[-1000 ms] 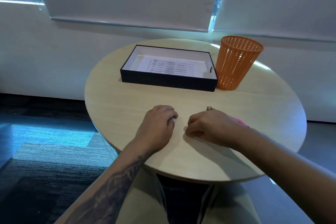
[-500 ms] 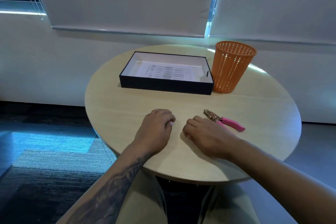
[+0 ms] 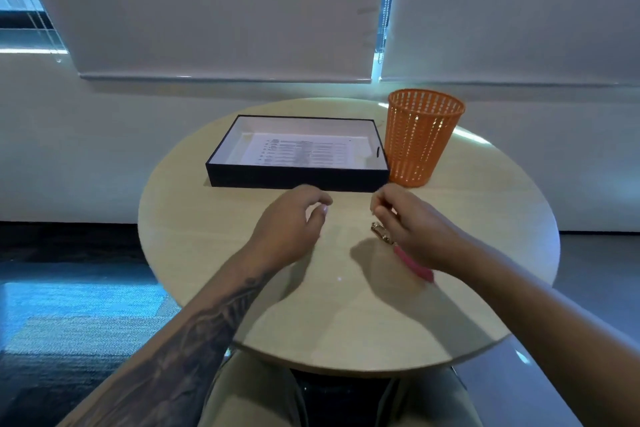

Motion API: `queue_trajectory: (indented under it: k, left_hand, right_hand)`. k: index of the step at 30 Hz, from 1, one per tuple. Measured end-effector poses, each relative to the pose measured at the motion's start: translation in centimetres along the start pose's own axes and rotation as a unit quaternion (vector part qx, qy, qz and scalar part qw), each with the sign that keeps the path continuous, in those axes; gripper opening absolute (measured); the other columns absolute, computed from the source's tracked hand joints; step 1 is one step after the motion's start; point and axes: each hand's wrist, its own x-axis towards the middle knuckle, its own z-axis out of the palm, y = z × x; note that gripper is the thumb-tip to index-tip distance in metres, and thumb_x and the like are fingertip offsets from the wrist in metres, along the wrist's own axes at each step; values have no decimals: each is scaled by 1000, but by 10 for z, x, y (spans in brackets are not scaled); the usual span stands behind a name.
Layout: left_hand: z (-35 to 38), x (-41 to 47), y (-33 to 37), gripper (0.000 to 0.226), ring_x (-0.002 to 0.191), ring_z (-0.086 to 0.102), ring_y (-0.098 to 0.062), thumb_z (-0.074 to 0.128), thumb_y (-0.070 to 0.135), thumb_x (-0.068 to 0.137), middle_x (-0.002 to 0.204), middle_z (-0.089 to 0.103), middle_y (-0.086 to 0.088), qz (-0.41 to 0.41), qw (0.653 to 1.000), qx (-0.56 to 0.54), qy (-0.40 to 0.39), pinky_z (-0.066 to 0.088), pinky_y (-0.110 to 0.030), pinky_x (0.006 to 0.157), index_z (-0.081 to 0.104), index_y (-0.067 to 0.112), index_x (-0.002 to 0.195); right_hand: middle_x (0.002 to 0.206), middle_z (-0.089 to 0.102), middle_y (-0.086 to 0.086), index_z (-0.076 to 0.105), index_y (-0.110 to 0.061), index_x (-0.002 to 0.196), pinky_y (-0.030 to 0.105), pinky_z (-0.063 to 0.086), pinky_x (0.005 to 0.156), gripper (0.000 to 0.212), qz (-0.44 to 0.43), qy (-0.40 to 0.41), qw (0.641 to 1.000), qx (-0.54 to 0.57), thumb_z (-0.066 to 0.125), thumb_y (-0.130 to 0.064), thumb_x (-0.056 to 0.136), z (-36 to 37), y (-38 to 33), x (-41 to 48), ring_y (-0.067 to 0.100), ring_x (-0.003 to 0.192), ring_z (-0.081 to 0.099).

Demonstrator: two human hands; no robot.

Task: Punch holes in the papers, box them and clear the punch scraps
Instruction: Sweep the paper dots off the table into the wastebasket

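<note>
Papers point(image 3: 304, 154) lie flat in the rectangular black box point(image 3: 298, 179); left hand point(image 3: 291, 220) and right hand point(image 3: 408, 222) curl fingertips together, and I can't tell what they hold.

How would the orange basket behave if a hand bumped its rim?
The orange basket looks like thin perforated plastic, so probably light and easily slid across the smooth table. It narrows toward its base, so a rim bump could tip it, though the box beside it may brace that side.
</note>
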Motion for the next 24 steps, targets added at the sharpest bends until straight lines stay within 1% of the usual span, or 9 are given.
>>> queue_trajectory:
  k: [3,5,7,9,11,16,20,22,24]
  left_hand:
    - [-10,39,21,21,110,58,-9,55,26,99,116,65,13,21,1000,-7,7,47,-32,95,68,24,116]
    - [-15,66,36,22,115,55,-7,54,28,100,122,64,14,34,999,-5,6,44,-30,97,67,26,118]
    - [-17,94,51,22,116,54,-7,54,30,100,125,63,12,55,998,4,9,43,-29,97,66,25,119]
    - [-17,121,63,22,114,54,-8,56,30,100,124,63,11,72,997,15,11,43,-28,94,66,25,119]
    - [-14,145,74,23,114,56,-10,57,31,98,125,63,10,79,996,29,9,45,-30,93,66,25,119]
    - [2,189,94,29,117,57,-15,61,30,96,132,58,5,75,995,59,-32,49,-37,95,63,24,123]
    - [16,208,103,35,120,57,-22,59,24,96,137,56,0,64,989,100,-89,49,-39,98,61,21,131]
    - [22,212,103,32,117,59,-23,58,22,96,132,61,-2,62,987,107,-102,49,-37,93,64,20,127]
    - [26,216,102,26,107,61,-22,58,24,97,124,65,-2,69,987,107,-102,48,-34,83,68,20,120]
  right_hand:
    - [86,56,-6,51,-28,91,22,41,64,16,-13,45,999,7,47,-21,105,-26,1,18,2,74,48]
    - [85,56,-6,52,-26,93,26,40,63,14,-11,74,997,13,47,-22,105,-47,4,35,5,72,48]
    - [81,54,-7,53,-22,94,26,37,62,13,-14,103,994,22,47,-20,106,-70,10,54,6,68,48]
    - [79,53,-7,53,-20,94,27,35,61,13,-11,137,990,9,48,-19,106,-91,19,73,7,67,47]
    - [81,53,-7,53,-20,96,30,35,62,11,8,159,987,-15,48,-22,105,-109,29,91,9,71,48]
    - [89,59,-1,56,-17,104,30,39,61,12,72,179,981,-19,46,-25,107,-135,56,125,12,77,54]
    - [91,62,2,56,-17,104,31,42,63,14,102,162,981,-24,46,-26,106,-140,78,149,18,80,59]
    - [93,63,3,58,-16,105,32,44,64,15,118,153,981,-26,47,-27,106,-144,86,158,19,83,62]
    - [92,63,1,59,-17,105,31,43,63,15,130,142,981,-34,48,-26,106,-146,91,163,18,82,62]
